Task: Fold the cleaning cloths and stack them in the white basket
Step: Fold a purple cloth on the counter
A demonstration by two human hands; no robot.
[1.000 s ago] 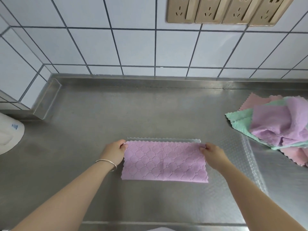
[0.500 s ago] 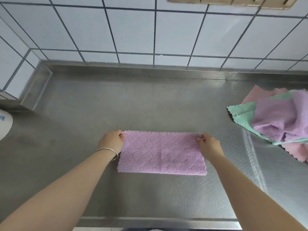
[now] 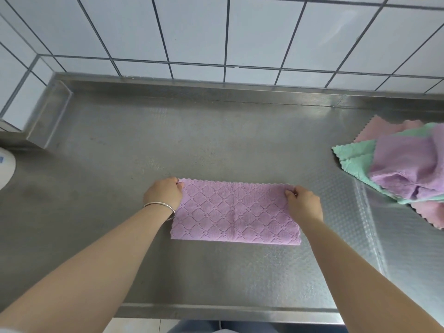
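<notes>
Your left hand (image 3: 164, 194) and right hand (image 3: 303, 205) each pinch a far corner of the folded purple cloth (image 3: 234, 216), which lies flat on the table (image 3: 120, 145) between them.

steel counter (image 3: 120, 236) — folded purple cloth (image 3: 235, 212), cloth pile (image 3: 396, 169)

The right edge cuts off the cloth pile (image 3: 406, 169); a white object (image 3: 6, 169) (unidentifiable) is cropped at left.

Bare steel counter (image 3: 216, 140) lies open all round, blocked only by the cloth pile (image 3: 403, 169) at right.
</notes>
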